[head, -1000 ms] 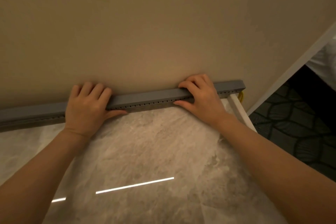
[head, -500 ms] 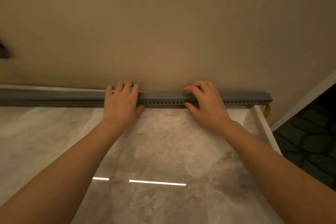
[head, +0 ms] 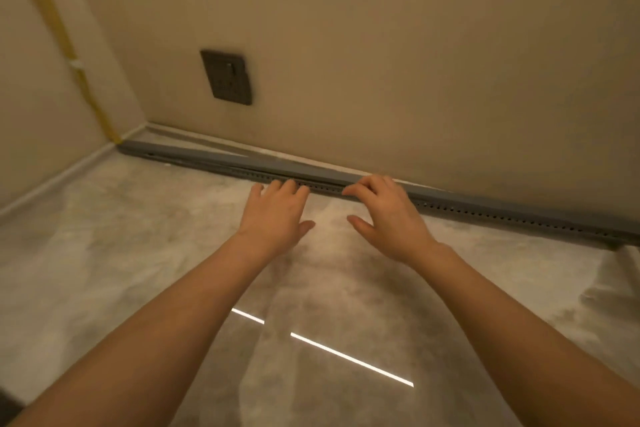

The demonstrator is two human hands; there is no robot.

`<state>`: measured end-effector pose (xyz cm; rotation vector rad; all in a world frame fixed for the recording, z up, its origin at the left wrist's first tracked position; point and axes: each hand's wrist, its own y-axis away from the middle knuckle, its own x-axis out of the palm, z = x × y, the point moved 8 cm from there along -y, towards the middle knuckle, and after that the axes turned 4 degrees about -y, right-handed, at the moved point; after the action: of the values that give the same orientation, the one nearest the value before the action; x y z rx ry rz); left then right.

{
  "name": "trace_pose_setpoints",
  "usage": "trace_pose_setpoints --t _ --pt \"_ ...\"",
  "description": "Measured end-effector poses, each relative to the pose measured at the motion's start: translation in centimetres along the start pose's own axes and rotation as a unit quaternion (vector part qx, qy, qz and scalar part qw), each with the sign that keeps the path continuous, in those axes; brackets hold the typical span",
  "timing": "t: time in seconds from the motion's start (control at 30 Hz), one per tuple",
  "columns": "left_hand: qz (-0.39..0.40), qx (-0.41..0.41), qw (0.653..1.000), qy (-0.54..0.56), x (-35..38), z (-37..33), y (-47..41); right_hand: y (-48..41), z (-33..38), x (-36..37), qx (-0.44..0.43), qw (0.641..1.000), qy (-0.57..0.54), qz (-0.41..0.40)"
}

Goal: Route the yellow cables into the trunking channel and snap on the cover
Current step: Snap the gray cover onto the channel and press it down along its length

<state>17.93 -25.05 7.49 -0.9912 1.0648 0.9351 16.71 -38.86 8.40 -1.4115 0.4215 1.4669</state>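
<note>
The beige wall (head: pixel 381 45) fills most of what I see, and below it the pale marbled floor (head: pixel 138 253) shines, with a thin bright streak (head: pixel 349 359) of reflected light across it. Along the foot of the wall lies the grey trunking (head: pixel 207 158), running from the left corner out to the right edge, its front face dotted with a row of small holes. Its cover (head: pixel 485 199) sits on top along the whole length that shows. The person reaches in with both bare arms. The left hand (head: pixel 277 208) is spread flat and low over the floor, fingers straight, their tips at the trunking's front face; it holds nothing. Just beside it, the right hand (head: pixel 384 211) has its fingers loosely bent, tips resting on the cover, thumb held well apart above the floor, so it grips nothing either. A dark socket (head: pixel 227 76) is set in the wall above the trunking's left part. On the side wall a yellow cable (head: pixel 83 80) runs down to the corner, meeting the trunking's left end. A small white clip (head: pixel 77 64) pins it partway up.
</note>
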Motion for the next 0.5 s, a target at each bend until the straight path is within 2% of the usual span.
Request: trace_pose_setpoints --t 0.3,0.5 --pt "0.012 -0.011 1.0 0.01 -0.7 16.7 8.4 -8.3 14.0 7.3 0.029 0.999 0.024 0.029" --pt "0.04 -0.054 0.995 0.074 1.3 24.8 11.0 -13.5 18.7 12.2 0.055 0.995 0.036 0.071"
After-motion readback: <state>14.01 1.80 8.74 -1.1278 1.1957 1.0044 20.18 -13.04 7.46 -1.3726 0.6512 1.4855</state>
